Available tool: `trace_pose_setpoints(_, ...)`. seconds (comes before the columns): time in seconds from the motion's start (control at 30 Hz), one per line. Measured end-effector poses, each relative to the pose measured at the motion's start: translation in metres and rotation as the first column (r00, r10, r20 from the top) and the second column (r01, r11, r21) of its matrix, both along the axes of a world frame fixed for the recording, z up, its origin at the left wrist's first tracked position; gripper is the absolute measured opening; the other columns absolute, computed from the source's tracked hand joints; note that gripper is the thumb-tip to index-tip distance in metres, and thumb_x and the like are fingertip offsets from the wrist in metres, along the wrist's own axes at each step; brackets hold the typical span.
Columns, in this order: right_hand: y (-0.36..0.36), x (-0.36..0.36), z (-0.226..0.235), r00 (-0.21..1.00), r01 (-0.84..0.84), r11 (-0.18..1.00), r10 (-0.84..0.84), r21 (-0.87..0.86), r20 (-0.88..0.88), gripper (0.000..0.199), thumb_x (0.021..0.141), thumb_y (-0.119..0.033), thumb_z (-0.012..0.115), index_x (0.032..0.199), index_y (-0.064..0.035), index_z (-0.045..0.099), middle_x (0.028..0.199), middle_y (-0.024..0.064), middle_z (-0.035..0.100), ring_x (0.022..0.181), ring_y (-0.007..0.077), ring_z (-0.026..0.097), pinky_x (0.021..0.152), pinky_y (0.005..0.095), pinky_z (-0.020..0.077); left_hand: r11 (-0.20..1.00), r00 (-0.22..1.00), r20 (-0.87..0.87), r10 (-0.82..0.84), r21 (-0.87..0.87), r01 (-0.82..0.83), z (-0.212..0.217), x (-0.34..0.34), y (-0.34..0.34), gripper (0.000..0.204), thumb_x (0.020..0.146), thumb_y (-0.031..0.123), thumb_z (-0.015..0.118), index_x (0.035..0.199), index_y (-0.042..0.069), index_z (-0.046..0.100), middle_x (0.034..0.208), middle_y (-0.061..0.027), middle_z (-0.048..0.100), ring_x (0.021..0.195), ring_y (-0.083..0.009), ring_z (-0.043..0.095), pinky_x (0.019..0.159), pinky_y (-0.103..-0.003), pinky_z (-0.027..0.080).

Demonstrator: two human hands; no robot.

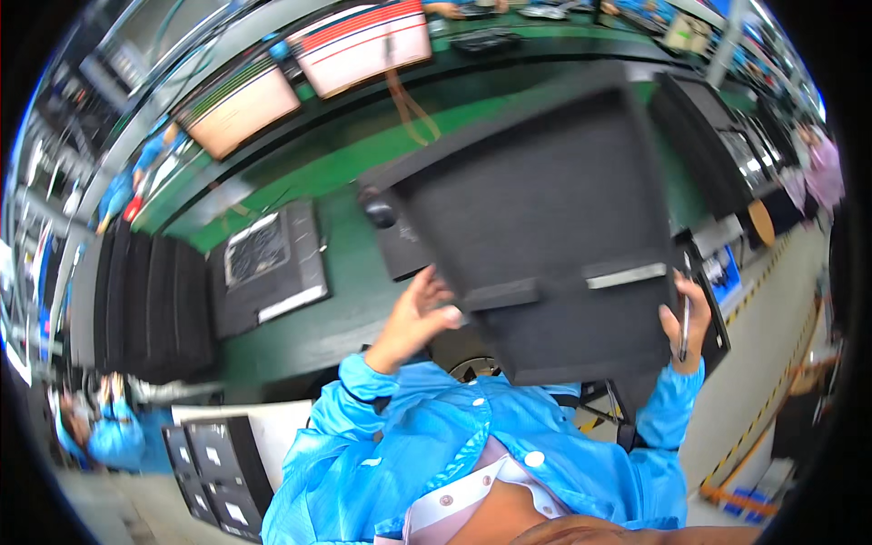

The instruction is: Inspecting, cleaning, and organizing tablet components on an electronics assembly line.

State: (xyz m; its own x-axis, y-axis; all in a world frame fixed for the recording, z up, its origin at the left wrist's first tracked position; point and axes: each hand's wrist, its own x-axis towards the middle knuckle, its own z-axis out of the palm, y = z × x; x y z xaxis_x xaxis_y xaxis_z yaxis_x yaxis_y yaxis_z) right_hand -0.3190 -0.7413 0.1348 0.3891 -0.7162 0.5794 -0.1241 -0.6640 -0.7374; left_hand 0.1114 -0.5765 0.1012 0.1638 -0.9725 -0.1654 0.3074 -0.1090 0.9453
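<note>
A large black foam tray, smeared by motion, is tilted up over the bench in front of me. A pale strip and a dark bar cross its near part. My right hand grips the tray's right edge and also has a slim pen-like stick between its fingers. At the opposite edge, my left hand has its fingers and thumb spread; its thumb tip is close to the tray, and I cannot tell whether it touches.
Black foam trays stand stacked at the left, beside a black case holding a clear-wrapped item. Two monitors line the back of the green bench. More black trays stand at the right. Other people work farther off.
</note>
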Motion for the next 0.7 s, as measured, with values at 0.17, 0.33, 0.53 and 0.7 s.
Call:
trace_pose_setpoints(0.17, -0.043, 0.225, 0.068, 0.785, -0.619, 0.754, 0.595, -0.218, -0.170, 0.052, 0.075, -0.001, 0.079, 0.123, -0.0062, 0.060, 0.128, 0.0202, 0.062, 0.091, 0.0240, 0.060, 0.081, 0.0344, 0.0504, 0.855, 0.850, -0.092, 0.518, 0.033, -0.518, 0.006, 0.054, 0.153, 0.044, 0.085, 0.011, 0.067, 0.124, -0.001, 0.053, 0.120, -0.0155, 0.062, 0.112, -0.0282, 0.061, 0.091, -0.043, 0.054)
trace_pose_setpoints(0.33, 0.032, 0.355, 0.054, 0.621, -0.774, 0.596, 0.780, -0.214, -0.075, 0.046, 0.080, -0.005, 0.077, 0.124, -0.0056, 0.062, 0.114, 0.0122, 0.068, 0.086, 0.0236, 0.061, 0.076, 0.0338, 0.0497, 0.315, 0.291, -0.243, 0.925, 0.062, -0.947, -0.038, -0.038, 0.310, 0.031, 0.086, 0.009, 0.058, 0.116, 0.000, 0.058, 0.119, -0.0151, 0.063, 0.114, -0.0305, 0.061, 0.097, -0.048, 0.052)
trace_pose_setpoints(0.53, 0.113, 0.389, -0.018, 0.239, -0.970, 0.243, 0.938, -0.016, -0.251, 0.036, 0.082, -0.008, 0.074, 0.116, -0.0055, 0.064, 0.101, 0.0142, 0.067, 0.082, 0.0291, 0.062, 0.074, 0.0376, 0.0506, -0.249, -0.444, -0.525, 0.726, 0.401, -0.882, -0.126, -0.176, 0.361, 0.029, 0.087, 0.007, 0.054, 0.113, -0.005, 0.057, 0.123, -0.0190, 0.061, 0.117, -0.0326, 0.058, 0.103, -0.048, 0.050)
trace_pose_setpoints(0.7, 0.134, 0.376, -0.040, 0.098, -0.993, 0.117, 0.911, 0.023, -0.400, 0.034, 0.081, -0.011, 0.074, 0.113, -0.0052, 0.064, 0.100, 0.0136, 0.067, 0.082, 0.0324, 0.060, 0.071, 0.0406, 0.0504, -0.360, -0.663, -0.600, 0.448, 0.558, -0.748, -0.157, -0.161, 0.374, 0.025, 0.086, 0.003, 0.053, 0.107, -0.011, 0.055, 0.110, -0.0204, 0.061, 0.109, -0.0335, 0.059, 0.107, -0.048, 0.048)
